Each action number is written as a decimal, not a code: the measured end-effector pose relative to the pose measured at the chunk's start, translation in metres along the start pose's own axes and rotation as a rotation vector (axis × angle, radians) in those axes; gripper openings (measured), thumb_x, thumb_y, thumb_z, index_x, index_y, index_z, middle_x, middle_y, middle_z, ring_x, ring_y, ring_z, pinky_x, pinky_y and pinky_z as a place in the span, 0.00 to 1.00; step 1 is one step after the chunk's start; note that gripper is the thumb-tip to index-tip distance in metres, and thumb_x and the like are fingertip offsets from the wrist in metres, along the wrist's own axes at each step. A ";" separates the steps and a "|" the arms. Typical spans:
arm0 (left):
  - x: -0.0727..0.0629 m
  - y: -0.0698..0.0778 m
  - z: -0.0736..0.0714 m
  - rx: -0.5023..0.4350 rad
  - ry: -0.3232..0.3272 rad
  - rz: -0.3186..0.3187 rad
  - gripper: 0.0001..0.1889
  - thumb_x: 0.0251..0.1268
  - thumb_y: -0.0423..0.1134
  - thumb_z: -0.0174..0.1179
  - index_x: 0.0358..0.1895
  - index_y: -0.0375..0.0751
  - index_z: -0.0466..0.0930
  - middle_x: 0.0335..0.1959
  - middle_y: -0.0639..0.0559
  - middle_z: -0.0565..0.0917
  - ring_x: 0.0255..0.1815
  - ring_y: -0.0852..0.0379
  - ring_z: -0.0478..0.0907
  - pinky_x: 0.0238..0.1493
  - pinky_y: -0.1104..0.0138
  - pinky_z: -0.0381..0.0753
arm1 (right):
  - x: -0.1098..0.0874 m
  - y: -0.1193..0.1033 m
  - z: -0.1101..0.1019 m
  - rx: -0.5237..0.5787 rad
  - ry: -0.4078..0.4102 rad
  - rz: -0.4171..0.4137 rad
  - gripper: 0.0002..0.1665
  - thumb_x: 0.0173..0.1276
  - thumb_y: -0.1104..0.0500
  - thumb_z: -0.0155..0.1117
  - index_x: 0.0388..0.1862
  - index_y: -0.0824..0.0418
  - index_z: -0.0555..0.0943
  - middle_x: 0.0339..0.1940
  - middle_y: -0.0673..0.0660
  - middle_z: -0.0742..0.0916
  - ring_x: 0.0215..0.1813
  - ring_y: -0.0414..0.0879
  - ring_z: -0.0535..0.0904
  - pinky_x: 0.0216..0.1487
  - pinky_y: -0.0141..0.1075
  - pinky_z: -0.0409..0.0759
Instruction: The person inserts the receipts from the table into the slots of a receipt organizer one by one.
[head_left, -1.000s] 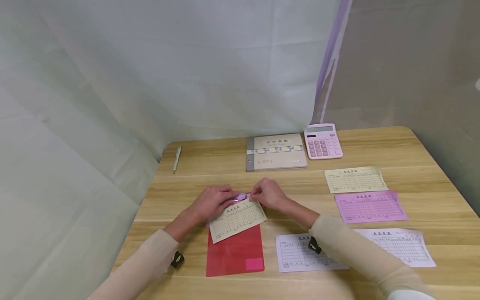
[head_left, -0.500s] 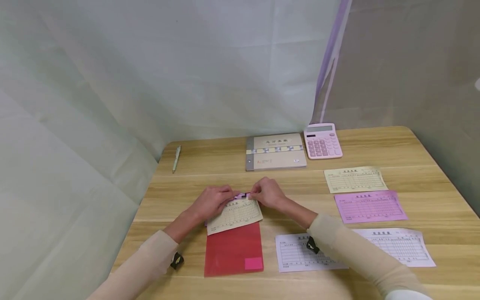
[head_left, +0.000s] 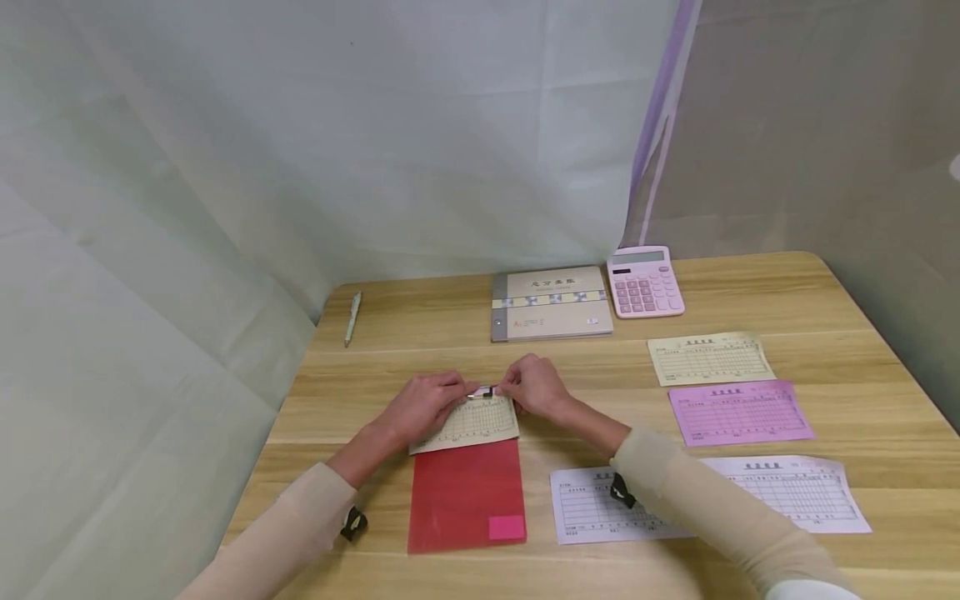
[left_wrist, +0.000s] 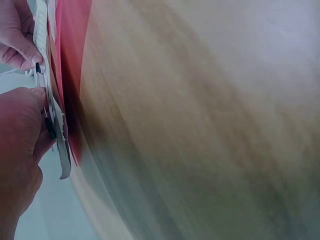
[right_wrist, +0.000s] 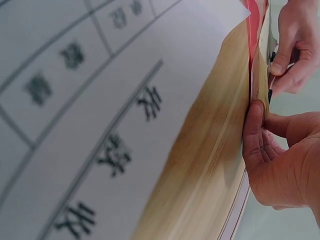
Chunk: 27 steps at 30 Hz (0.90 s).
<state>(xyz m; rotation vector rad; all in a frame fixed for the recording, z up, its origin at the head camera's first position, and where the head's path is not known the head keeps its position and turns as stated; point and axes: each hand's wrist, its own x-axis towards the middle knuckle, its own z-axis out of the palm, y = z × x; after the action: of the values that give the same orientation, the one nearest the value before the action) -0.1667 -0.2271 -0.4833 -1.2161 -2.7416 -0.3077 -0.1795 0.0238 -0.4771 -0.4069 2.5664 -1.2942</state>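
A red folder lies at the front of the table, with a pale yellow form slip across its upper part. At the slip's top edge is a thin metal fastener with black pieces. My left hand pinches the fastener and top edge at the left; in the left wrist view its thumb lies on the metal strip near a black piece. My right hand pinches the slip's top right corner, thumb and fingers on either side of the sheets in the right wrist view. Fingers partly hide the fastener.
To the right lie a yellow slip, a purple slip and white slips, partly under my right forearm. At the back are a ledger book, a pink calculator and a pen.
The yellow slip has shifted up and left and straightened over the folder, its lower edge rising. More of the red folder shows beneath it. Both hands stay almost in place.
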 end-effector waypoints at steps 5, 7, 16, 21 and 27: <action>-0.001 0.000 0.001 -0.007 0.011 0.007 0.19 0.77 0.34 0.66 0.67 0.46 0.85 0.44 0.55 0.86 0.35 0.63 0.81 0.38 0.67 0.85 | -0.001 0.000 0.001 -0.002 0.011 -0.002 0.10 0.72 0.62 0.75 0.29 0.63 0.90 0.15 0.51 0.85 0.15 0.41 0.79 0.18 0.30 0.73; -0.001 0.000 0.001 -0.011 0.016 0.007 0.19 0.76 0.35 0.67 0.67 0.46 0.85 0.44 0.55 0.86 0.35 0.63 0.81 0.38 0.67 0.85 | -0.001 0.000 0.001 -0.005 0.014 -0.001 0.10 0.72 0.62 0.75 0.29 0.63 0.89 0.16 0.51 0.85 0.15 0.41 0.79 0.19 0.30 0.74; -0.003 0.001 0.005 0.016 0.028 0.013 0.19 0.76 0.36 0.67 0.67 0.46 0.85 0.44 0.54 0.86 0.37 0.62 0.82 0.39 0.66 0.85 | -0.002 -0.002 0.001 -0.005 0.024 0.012 0.10 0.73 0.62 0.75 0.30 0.63 0.89 0.19 0.51 0.87 0.16 0.41 0.80 0.20 0.31 0.78; -0.003 0.000 0.007 0.020 0.032 0.016 0.20 0.76 0.35 0.66 0.68 0.45 0.85 0.44 0.54 0.85 0.38 0.61 0.82 0.40 0.65 0.85 | -0.003 -0.004 0.002 -0.009 0.036 0.013 0.10 0.73 0.61 0.75 0.30 0.63 0.90 0.19 0.51 0.87 0.17 0.41 0.81 0.20 0.31 0.77; -0.003 0.001 0.007 0.034 0.046 0.031 0.19 0.76 0.34 0.66 0.67 0.45 0.85 0.44 0.54 0.86 0.39 0.61 0.84 0.41 0.64 0.86 | -0.003 -0.003 0.003 -0.011 0.041 0.012 0.10 0.72 0.62 0.75 0.30 0.63 0.90 0.19 0.50 0.87 0.16 0.40 0.80 0.20 0.31 0.76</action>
<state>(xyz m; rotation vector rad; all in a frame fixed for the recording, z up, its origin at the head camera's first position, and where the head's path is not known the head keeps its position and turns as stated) -0.1640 -0.2272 -0.4902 -1.2261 -2.6759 -0.2815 -0.1750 0.0212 -0.4761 -0.3706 2.6065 -1.2974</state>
